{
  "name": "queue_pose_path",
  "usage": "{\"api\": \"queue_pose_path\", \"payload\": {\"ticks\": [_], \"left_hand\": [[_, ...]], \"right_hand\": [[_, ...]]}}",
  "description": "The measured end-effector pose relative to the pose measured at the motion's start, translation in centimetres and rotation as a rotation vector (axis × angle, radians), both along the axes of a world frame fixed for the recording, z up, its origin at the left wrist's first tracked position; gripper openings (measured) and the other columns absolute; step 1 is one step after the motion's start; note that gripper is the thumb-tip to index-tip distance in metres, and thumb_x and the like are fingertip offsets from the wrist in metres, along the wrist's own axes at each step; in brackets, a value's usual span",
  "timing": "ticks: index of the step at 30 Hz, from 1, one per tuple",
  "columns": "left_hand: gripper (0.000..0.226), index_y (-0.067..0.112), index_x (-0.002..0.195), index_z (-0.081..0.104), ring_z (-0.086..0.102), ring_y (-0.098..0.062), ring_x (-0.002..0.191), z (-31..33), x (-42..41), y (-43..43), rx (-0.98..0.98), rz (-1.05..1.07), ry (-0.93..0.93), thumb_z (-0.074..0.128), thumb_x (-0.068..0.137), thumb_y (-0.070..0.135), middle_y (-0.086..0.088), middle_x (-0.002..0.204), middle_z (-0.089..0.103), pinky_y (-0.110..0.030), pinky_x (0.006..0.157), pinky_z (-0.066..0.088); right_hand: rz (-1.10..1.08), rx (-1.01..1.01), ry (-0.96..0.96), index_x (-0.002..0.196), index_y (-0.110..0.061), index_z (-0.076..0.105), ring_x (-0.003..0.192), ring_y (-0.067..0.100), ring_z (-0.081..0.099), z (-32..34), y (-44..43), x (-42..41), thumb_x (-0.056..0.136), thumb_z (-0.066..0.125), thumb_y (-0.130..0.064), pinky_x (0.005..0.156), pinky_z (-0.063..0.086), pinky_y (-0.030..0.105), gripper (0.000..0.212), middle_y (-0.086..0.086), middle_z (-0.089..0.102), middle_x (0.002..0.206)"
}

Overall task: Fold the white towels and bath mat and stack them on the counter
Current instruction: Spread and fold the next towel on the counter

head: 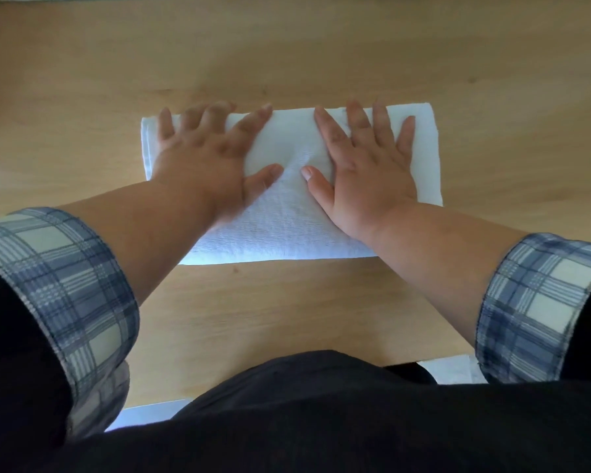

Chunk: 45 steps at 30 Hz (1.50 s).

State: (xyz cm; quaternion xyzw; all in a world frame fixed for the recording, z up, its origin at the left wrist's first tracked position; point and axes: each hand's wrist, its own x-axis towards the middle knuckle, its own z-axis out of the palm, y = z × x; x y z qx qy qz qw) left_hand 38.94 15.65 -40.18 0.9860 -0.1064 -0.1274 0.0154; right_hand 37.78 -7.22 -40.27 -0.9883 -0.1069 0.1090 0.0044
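White folded towel (287, 213) lies on the wooden counter (287, 56). The left hand (198, 165) presses flat, fingers spread toward 12 o'clock. The right hand (365, 172) presses flat beside it, gripping nothing.

Behind the left hand (198, 165) and right hand (365, 172), turned-back blue-and-cream plaid cuffs (69, 285) edge black sleeves (7, 336); a black garment (321, 425) covers the torso.

A single head-worn camera looks steeply down — close over the counter (287, 52).

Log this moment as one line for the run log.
step: pressing towel flat | left hand: flat on towel | right hand: flat on towel | towel: folded, on wooden counter
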Motion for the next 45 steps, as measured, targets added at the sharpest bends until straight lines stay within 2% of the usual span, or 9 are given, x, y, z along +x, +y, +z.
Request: {"api": "queue_pose_path", "payload": {"ticks": [5, 8, 11, 14, 19, 28, 34, 40, 45], "left_hand": [[0.079, 0.046, 0.151, -0.004, 0.014, -0.032, 0.147, 1.0, 0.1, -0.5, -0.004, 0.013, 0.101, 0.016, 0.084, 0.083, -0.004, 0.16, 0.017, -0.06, 0.118, 0.003], [0.075, 0.044, 0.154, 0.001, 0.01, -0.028, 0.149, 2.3, -1.9, 0.7, -0.305, 0.301, 0.034, 0.037, 0.091, 0.064, -0.001, 0.164, 0.01, -0.05, 0.121, 0.005], [0.071, 0.042, 0.152, 0.014, 0.035, -0.027, 0.138, 2.7, -6.2, 3.3, -0.577, 0.832, -0.083, 0.047, 0.09, 0.056, -0.001, 0.154, 0.031, -0.041, 0.105, 0.033], [0.08, 0.03, 0.148, 0.036, 0.057, -0.021, 0.114, 1.9, -10.4, 5.2, -0.809, 1.079, 0.141, 0.055, 0.078, 0.063, 0.008, 0.124, 0.06, -0.034, 0.091, 0.045], [0.064, 0.031, 0.114, 0.068, 0.064, -0.018, 0.1, 1.8, -11.9, 6.2, -0.879, 1.017, 0.294, 0.054, 0.069, 0.074, 0.008, 0.104, 0.071, -0.033, 0.08, 0.048], [0.044, 0.026, 0.127, 0.034, 0.053, -0.034, 0.11, 2.0, -10.0, 6.5, -0.63, 0.967, 0.315, 0.057, 0.095, 0.046, -0.015, 0.129, 0.05, -0.049, 0.094, 0.046], [0.049, 0.052, 0.148, 0.017, 0.013, -0.029, 0.142, 3.3, -9.8, 5.4, -0.304, 0.216, 0.105, 0.033, 0.102, 0.045, 0.005, 0.16, 0.001, -0.05, 0.11, 0.03], [0.046, 0.057, 0.14, 0.028, 0.044, -0.03, 0.122, 2.2, -9.2, 5.7, -0.624, 0.6, 0.373, 0.044, 0.097, 0.054, -0.001, 0.156, 0.012, -0.04, 0.094, 0.045], [0.015, 0.068, 0.105, 0.041, 0.051, -0.027, 0.097, 2.2, -8.4, 5.5, -0.806, 0.78, 0.389, 0.046, 0.093, 0.061, -0.008, 0.133, 0.043, -0.035, 0.073, 0.042]], "right_hand": [[0.005, 0.018, -0.003, 0.155, -0.04, 0.002, 0.151, 0.038, 0.002, -0.1, -0.2, 0.0, 0.091, 0.005, -0.075, 0.116, -0.004, 0.064, 0.073, 0.008, 0.013, 0.165], [0.014, 0.015, 0.033, 0.155, -0.04, -0.002, 0.151, 0.038, -0.003, 0.4, -0.4, -0.3, 0.091, 0.002, -0.074, 0.116, -0.006, 0.065, 0.073, 0.007, 0.008, 0.166], [0.033, -0.003, 0.056, 0.155, -0.039, -0.004, 0.151, 0.039, -0.003, 0.7, -0.6, 0.0, 0.089, -0.001, -0.074, 0.115, -0.006, 0.065, 0.075, 0.007, 0.006, 0.166], [0.036, -0.027, 0.066, 0.155, -0.039, -0.006, 0.151, 0.038, -0.002, 0.7, -0.4, 0.1, 0.087, -0.004, -0.075, 0.115, -0.007, 0.065, 0.077, 0.007, 0.004, 0.166], [0.041, -0.017, 0.072, 0.156, -0.036, -0.005, 0.151, 0.035, -0.008, 1.5, -0.2, -0.5, 0.092, 0.003, -0.069, 0.116, -0.009, 0.063, 0.072, 0.007, -0.001, 0.166], [0.212, 0.018, 0.17, 0.155, -0.04, -0.006, 0.149, 0.027, -0.023, 2.7, 4.0, -6.0, 0.093, 0.012, -0.07, 0.118, -0.01, 0.059, 0.072, 0.001, -0.021, 0.164], [0.025, 0.13, 0.153, 0.156, -0.042, 0.009, 0.151, 0.02, -0.017, 3.6, 3.2, -5.8, 0.094, 0.015, -0.064, 0.12, -0.01, 0.052, 0.066, -0.003, -0.01, 0.166], [-0.559, 0.266, 0.077, 0.148, -0.04, 0.035, 0.152, 0.025, 0.006, 3.3, -2.9, -7.3, 0.1, 0.044, -0.048, 0.122, 0.009, 0.046, 0.05, 0.004, 0.01, 0.165], [-0.783, 0.821, 0.239, 0.117, -0.053, 0.056, 0.121, 0.013, 0.049, 4.2, -6.5, -6.0, 0.096, 0.055, -0.035, 0.094, 0.04, 0.025, 0.028, -0.016, 0.051, 0.128]]}}
